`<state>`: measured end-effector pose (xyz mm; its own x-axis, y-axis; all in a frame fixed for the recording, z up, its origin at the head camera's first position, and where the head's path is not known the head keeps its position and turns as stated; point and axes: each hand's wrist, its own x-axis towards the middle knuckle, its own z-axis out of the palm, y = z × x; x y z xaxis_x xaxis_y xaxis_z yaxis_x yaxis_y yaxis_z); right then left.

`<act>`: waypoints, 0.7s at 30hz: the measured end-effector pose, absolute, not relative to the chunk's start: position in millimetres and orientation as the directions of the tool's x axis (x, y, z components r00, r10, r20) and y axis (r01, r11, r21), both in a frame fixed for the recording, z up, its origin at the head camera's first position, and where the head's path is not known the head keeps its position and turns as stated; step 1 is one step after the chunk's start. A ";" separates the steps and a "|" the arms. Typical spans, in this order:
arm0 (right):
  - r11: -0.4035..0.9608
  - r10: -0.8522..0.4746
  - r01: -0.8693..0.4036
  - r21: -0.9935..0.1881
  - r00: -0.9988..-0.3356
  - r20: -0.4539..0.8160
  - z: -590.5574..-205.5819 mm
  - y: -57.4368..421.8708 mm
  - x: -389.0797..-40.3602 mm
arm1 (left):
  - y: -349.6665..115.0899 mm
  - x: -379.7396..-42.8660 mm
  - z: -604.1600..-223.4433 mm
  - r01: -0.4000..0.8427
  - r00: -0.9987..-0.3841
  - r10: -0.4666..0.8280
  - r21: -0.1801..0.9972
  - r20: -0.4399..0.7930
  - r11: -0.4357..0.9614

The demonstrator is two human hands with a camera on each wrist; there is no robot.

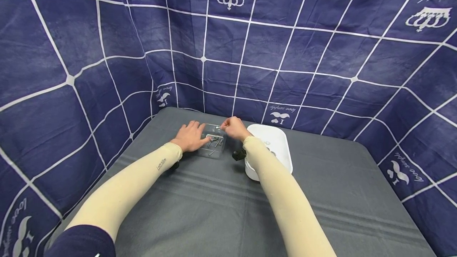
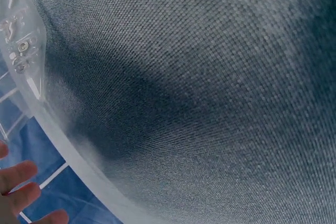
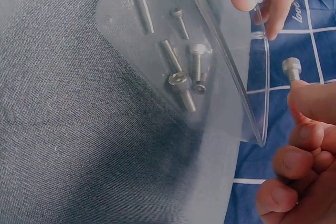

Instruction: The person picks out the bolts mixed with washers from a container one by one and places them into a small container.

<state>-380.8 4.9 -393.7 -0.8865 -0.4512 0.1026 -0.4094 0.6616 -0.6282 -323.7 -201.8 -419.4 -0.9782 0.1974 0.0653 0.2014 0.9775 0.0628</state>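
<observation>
A clear plastic box (image 1: 206, 152) with several metal socket-head bolts (image 1: 215, 141) inside stands on the grey cloth. My left hand (image 1: 191, 136) holds its left side, thumb over the rim and fingers spread outside, as the right wrist view shows. Above the box's far right corner, my right hand (image 1: 233, 127) pinches one socket-head bolt (image 3: 292, 67) between thumb and forefinger, its head pointing up. The other right fingers curl in towards the palm. In the left wrist view only the fingertips of the left hand (image 2: 21, 190) and part of the box (image 2: 31, 40) show.
A white container (image 1: 285, 146) stands to the right, partly under my right forearm, with small round metal pieces (image 1: 272, 153) inside. Grey cloth (image 1: 200, 209) covers the table. Blue checked curtains (image 1: 307, 50) close off the back and both sides.
</observation>
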 end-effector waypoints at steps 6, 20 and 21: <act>0.670 -0.462 -0.416 -0.614 -0.882 0.093 -394.7 4.1 -381.1 | -201.0 -323.4 -419.0 0.190 -0.981 0.186 0.074 0.049 0.979; 0.664 -0.458 -0.387 -0.640 -0.887 0.062 -396.1 7.1 -381.3 | -199.2 -324.5 -420.4 0.189 -0.981 0.186 0.076 0.046 0.979; 0.664 -0.457 -0.388 -0.640 -0.887 0.063 -395.9 7.6 -381.2 | -199.4 -324.2 -420.3 0.190 -0.981 0.187 0.074 0.045 0.979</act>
